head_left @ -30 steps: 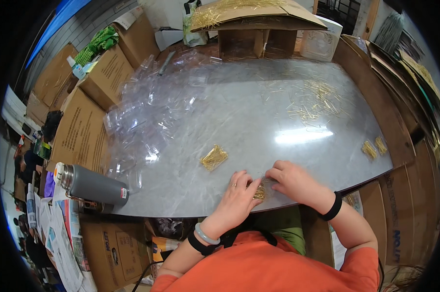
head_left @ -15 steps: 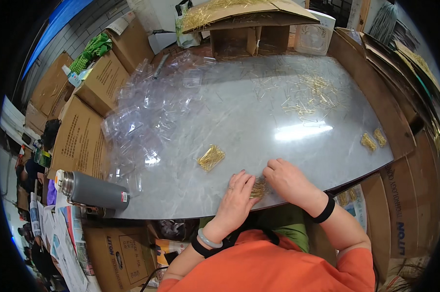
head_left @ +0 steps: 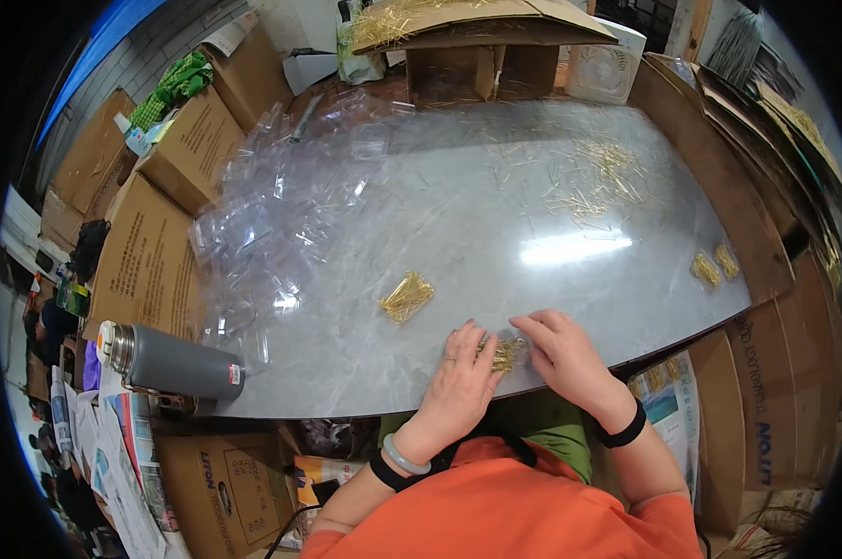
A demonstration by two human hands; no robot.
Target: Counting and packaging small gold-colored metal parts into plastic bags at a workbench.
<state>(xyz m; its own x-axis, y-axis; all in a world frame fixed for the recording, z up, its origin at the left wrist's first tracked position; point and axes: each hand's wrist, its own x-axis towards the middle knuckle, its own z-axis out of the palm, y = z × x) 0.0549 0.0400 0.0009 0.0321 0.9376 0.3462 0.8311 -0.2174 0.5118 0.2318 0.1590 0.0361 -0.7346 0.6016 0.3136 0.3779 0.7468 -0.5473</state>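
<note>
Close to the table's near edge, a small bundle of thin gold hooked pins (head_left: 504, 355) lies between my hands, with what looks like clear plastic at its right end. My left hand (head_left: 460, 373) is curled over the bundle's left side, its fingers gripping it and hiding part of it. My right hand (head_left: 570, 361) is just to the right, thumb and forefinger apart, with nothing visible between them. A second block of gold pins (head_left: 407, 297) lies farther off to the left, apart from both hands.
Clear plastic boxes (head_left: 277, 200) are heaped on the left. Loose gold pins (head_left: 596, 177) are scattered at the far right, and two small pin bundles (head_left: 705, 269) lie by the right edge. A grey flask (head_left: 179, 361) lies at the near left. Cardboard walls (head_left: 719, 177) line the table.
My right hand has drawn slightly right and down, away from the bundle, and its fingers have parted. More of the gold pins now shows beside my left hand.
</note>
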